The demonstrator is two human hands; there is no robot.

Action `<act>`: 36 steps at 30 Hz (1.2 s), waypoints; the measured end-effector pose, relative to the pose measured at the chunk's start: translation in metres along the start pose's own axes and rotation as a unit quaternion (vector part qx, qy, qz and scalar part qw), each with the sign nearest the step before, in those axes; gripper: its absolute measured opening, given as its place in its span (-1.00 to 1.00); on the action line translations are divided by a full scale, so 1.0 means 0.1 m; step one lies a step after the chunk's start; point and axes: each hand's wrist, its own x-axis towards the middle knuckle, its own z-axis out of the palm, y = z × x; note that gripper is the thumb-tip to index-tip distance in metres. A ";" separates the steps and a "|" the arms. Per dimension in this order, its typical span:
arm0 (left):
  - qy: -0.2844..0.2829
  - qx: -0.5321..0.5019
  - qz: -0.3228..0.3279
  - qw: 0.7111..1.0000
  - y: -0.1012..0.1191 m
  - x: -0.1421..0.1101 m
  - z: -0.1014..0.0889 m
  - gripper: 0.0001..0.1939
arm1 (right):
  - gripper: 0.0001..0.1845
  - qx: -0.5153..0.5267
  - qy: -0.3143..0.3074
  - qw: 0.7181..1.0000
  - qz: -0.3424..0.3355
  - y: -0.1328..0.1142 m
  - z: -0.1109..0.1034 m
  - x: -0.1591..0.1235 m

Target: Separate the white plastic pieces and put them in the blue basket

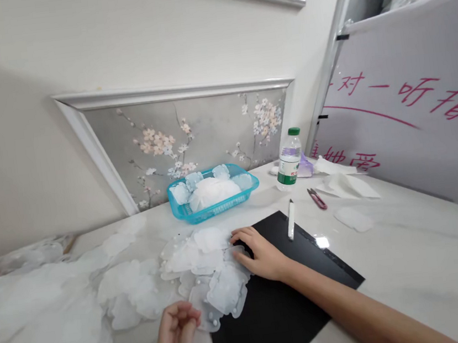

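A sheer white fabric with petal-shaped layers (208, 277) and small pearl beads lies across the marble table and over the edge of a black board (277, 293). My left hand (174, 339) is curled at the fabric's lower edge, its fingertips pinching the sheer material. My right hand (260, 254) rests palm down on the black board, with its fingertips on the petals. A white marker pen (290, 219) lies on the board just beyond my right hand.
A turquoise plastic basket (201, 215) holds white fabric pieces. Behind the board stand a water bottle (289, 159) and red-handled thread snips (317, 198), with white paper or fabric pieces (348, 187) to the right. A whiteboard with red writing (406, 116) stands at the right.
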 end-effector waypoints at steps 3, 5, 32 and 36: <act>-0.017 0.017 -0.008 1.000 0.02 0.02 -0.01 -0.66 | -0.81 0.007 0.010 1.000 -0.003 0.02 -0.01 0.01; -0.026 0.029 -0.007 0.999 0.02 0.04 -0.03 -0.66 | -0.85 0.022 0.017 1.000 0.004 0.04 -0.02 0.01; -0.050 0.101 0.024 0.993 0.10 0.03 0.04 -0.89 | -0.69 0.411 0.086 0.887 0.193 0.08 -0.24 -0.18; -0.063 0.125 0.033 0.990 0.08 0.06 0.01 -0.88 | -0.75 0.422 0.086 0.880 0.202 0.09 -0.29 -0.18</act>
